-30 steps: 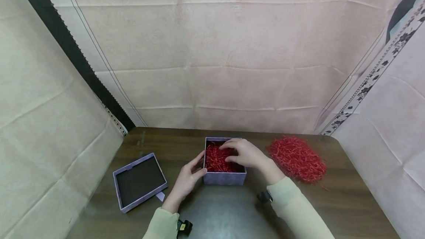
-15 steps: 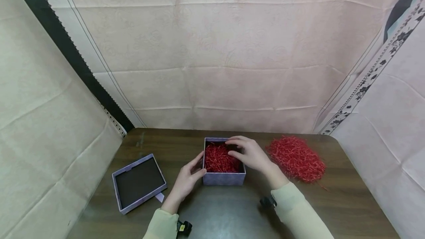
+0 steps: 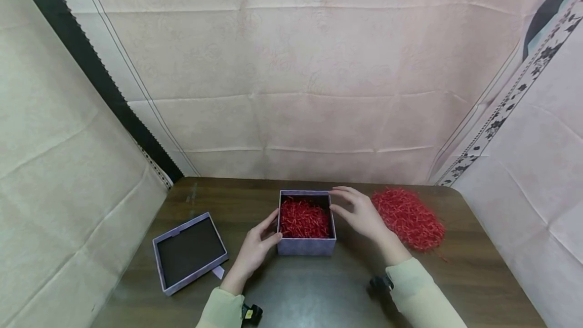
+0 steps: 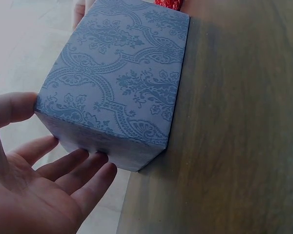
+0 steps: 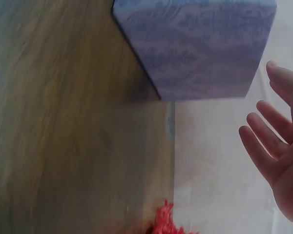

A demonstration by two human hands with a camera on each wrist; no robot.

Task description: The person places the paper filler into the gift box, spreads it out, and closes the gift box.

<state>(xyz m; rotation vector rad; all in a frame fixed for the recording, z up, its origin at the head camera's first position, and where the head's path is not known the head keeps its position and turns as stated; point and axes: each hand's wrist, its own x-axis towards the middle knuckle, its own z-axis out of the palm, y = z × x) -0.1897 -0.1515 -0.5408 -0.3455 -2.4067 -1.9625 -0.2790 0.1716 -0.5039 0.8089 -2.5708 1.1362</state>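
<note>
- The lid (image 3: 190, 253) lies on the table (image 3: 300, 292) to the left of the left hand, its dark inner side facing up, set askew and apart from the fingers; a pale tab (image 3: 218, 271) sticks out from its edge toward the left forearm.
- The left hand (image 3: 254, 247) reaches forward from a pale green sleeve (image 3: 221, 309), palm turned toward the box. Its fingers are nearly straight and slightly spread, the tips resting against the box's left side, while the thumb touches the near left corner at the rim.
- The purple box (image 3: 306, 247) stands upright between the two hands, mouth up, with a scrolled pattern on its walls; the left hand touches it and the right hand is just beside it.
- Red paper shreds (image 3: 304, 219) fill the inside of the box, also between the hands.
- The right hand (image 3: 362, 214) hovers by the box's right rim, fingers extended and gently bent, thumb apart from them, holding nothing; the right wrist view shows a gap between the fingertips and the box wall.
- A heap of red shreds (image 3: 410, 219) sits on the table just to the right of the right hand.
</note>
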